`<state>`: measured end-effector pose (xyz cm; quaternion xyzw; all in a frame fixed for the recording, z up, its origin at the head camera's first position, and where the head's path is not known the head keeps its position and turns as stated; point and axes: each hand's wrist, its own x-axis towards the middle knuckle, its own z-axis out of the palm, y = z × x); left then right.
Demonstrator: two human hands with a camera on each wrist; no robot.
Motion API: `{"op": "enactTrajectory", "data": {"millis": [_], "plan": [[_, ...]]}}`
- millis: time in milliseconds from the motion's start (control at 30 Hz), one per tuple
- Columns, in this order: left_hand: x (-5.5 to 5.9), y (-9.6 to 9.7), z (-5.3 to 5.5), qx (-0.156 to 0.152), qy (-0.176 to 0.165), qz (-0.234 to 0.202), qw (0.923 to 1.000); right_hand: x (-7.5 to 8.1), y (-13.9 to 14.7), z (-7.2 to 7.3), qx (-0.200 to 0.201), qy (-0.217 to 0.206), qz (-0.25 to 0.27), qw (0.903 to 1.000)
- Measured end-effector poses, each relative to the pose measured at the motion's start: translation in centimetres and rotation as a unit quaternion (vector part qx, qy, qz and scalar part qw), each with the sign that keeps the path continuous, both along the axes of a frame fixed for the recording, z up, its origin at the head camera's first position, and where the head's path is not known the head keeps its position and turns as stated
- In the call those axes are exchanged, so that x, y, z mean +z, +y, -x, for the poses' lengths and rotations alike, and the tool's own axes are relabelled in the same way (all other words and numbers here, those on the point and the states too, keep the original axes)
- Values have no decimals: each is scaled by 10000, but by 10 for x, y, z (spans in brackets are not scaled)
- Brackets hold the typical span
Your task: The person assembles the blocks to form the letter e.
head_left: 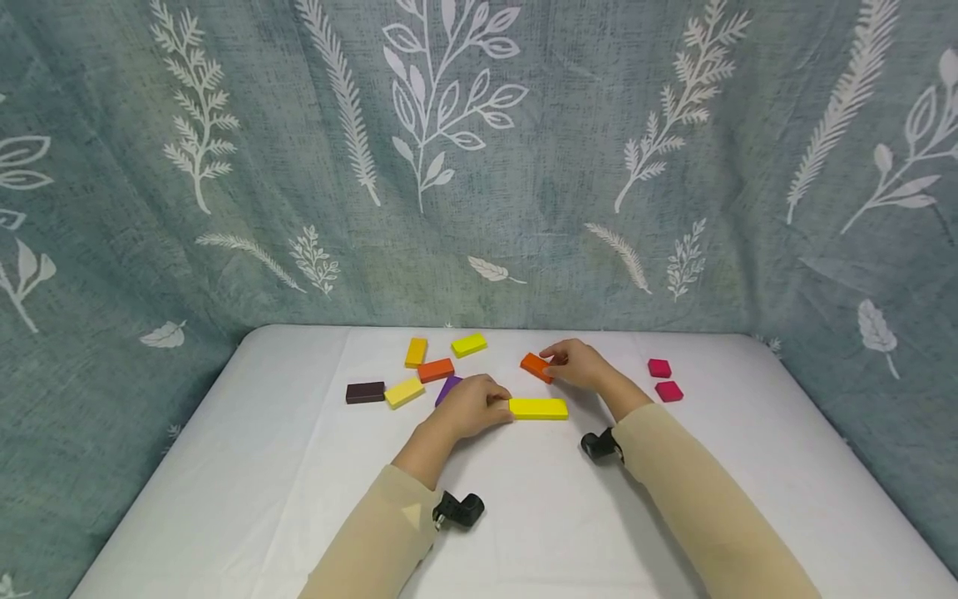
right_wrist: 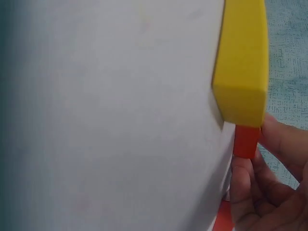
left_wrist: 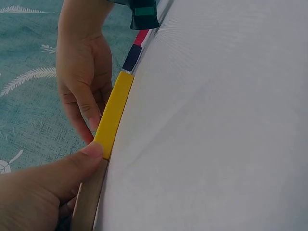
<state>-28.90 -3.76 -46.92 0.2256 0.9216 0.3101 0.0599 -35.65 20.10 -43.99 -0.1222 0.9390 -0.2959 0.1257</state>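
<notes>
A long bright yellow block [head_left: 539, 408] lies on the white table. My left hand [head_left: 471, 406] is at its left end, thumb and fingers curled about it. The left wrist view has the thumb [left_wrist: 91, 151] against the yellow block where it meets a brownish block [left_wrist: 89, 197], largely hidden in the head view. Behind and right of the yellow block, my right hand [head_left: 584, 364] pinches an orange block [head_left: 535, 366] between thumb and fingers. The same orange block [right_wrist: 246, 141] shows partly behind the yellow one in the right wrist view.
Left of the hands lie a dark brown block [head_left: 365, 393], a pale yellow one [head_left: 405, 393], an orange-red one [head_left: 437, 370], an amber one [head_left: 416, 353], a lime-yellow one [head_left: 469, 345] and a partly covered purple one [head_left: 447, 388]. Two red pieces [head_left: 659, 368] are at the right.
</notes>
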Motion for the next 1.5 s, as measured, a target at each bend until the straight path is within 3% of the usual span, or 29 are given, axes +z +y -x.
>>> {"op": "enactTrajectory", "data": {"millis": [267, 467, 733, 1067, 1500], "plan": [[1, -1, 0, 19, 9, -17, 10000, -1, 8, -6, 64, -151, -68, 9998], [0, -2, -1, 44, -66, -25, 10000, -2, 4, -4, 378, -6, -205, 9991], [1, -1, -3, 89, -135, -96, 9998, -1, 1, 0, 728, -168, -272, 9968], [1, 0, -2, 70, -90, -76, 9999, 2, 15, -9, 191, -280, -308, 9989], [3, 1, -2, 105, -98, -66, 9999, 1, 23, -19, -43, -424, -108, 9990]]}}
